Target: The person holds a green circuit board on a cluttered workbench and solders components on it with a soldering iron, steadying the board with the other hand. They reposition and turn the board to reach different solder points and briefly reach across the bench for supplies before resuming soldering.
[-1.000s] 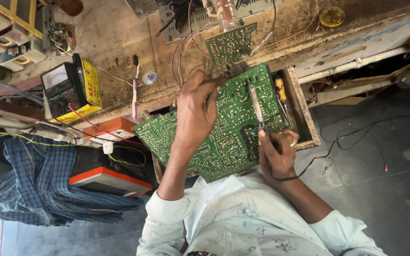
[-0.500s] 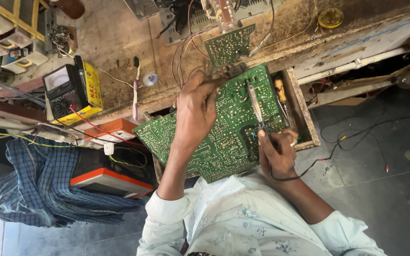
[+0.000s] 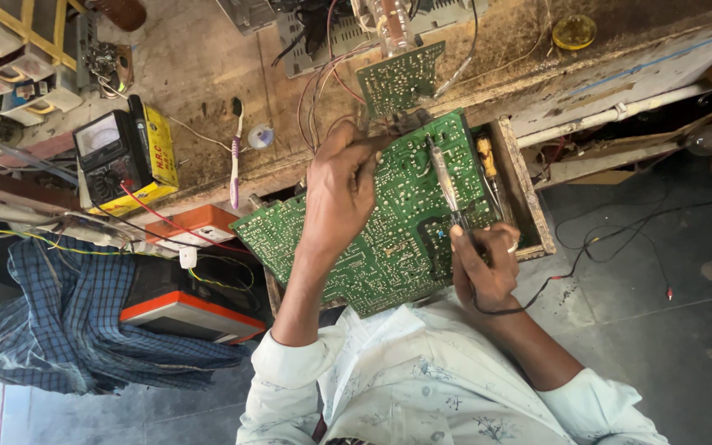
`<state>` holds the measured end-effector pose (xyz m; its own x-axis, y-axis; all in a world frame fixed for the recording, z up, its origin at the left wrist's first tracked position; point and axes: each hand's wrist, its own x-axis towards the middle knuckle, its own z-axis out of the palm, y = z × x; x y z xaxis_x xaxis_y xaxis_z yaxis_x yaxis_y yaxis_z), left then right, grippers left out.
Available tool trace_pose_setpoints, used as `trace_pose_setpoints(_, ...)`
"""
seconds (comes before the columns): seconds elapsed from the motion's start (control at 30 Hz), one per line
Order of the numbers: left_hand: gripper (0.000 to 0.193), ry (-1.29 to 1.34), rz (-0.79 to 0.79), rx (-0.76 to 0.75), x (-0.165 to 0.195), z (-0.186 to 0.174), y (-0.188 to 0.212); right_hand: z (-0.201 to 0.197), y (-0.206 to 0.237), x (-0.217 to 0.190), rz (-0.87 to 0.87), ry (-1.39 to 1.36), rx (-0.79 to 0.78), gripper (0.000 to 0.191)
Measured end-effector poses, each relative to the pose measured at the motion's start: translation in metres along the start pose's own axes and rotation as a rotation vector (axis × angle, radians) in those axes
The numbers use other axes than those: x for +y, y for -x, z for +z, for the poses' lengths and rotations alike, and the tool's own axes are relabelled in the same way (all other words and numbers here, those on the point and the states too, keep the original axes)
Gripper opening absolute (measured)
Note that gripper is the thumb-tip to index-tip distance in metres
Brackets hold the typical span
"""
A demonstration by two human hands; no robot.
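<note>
A large green circuit board [image 3: 397,239] lies tilted over an open wooden drawer [image 3: 529,206], solder side up. My left hand [image 3: 339,185] rests on the board's upper middle, its fingers pinched on what looks like a thin wire near the top edge. At the board's right side, my right hand [image 3: 484,264] grips a soldering iron [image 3: 445,185]. The iron's tip points up the board toward the left hand's fingers, and its black cord [image 3: 587,255] trails off to the right. A smaller green board [image 3: 400,78] hangs by coloured wires just above.
A yellow and black multimeter [image 3: 121,156] with red leads sits at the left on the worn bench [image 3: 199,74]. Near it lie a toothbrush [image 3: 236,156] and an orange box [image 3: 195,224]. A screwdriver [image 3: 488,165] lies in the drawer. Checked cloth [image 3: 59,321] hangs lower left.
Almost nothing differs. Both hands stay on the board in the same places, with the iron still pointing up the board.
</note>
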<state>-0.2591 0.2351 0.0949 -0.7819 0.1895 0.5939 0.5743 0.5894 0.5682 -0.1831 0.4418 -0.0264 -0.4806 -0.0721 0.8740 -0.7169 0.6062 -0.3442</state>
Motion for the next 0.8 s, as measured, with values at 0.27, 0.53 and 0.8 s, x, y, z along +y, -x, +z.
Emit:
trace_pose_setpoints(0.27, 0.019, 0.134, -0.077, -0.098, -0.006, -0.009, -0.010, -0.009, 0.011, 0.005, 0.103, -0.064, -0.011, 0.038)
trace_pose_setpoints(0.53, 0.039, -0.017, -0.228, -0.397, -0.060, 0.008, -0.043, -0.024, 0.003, 0.005, 0.312, -0.076, 0.199, 0.031)
trace_pose_setpoints(0.8, 0.067, 0.250, -0.279, -0.488, -0.089, 0.041, -0.059, 0.003, -0.065, 0.016, 0.426, -0.164, 0.111, 0.047)
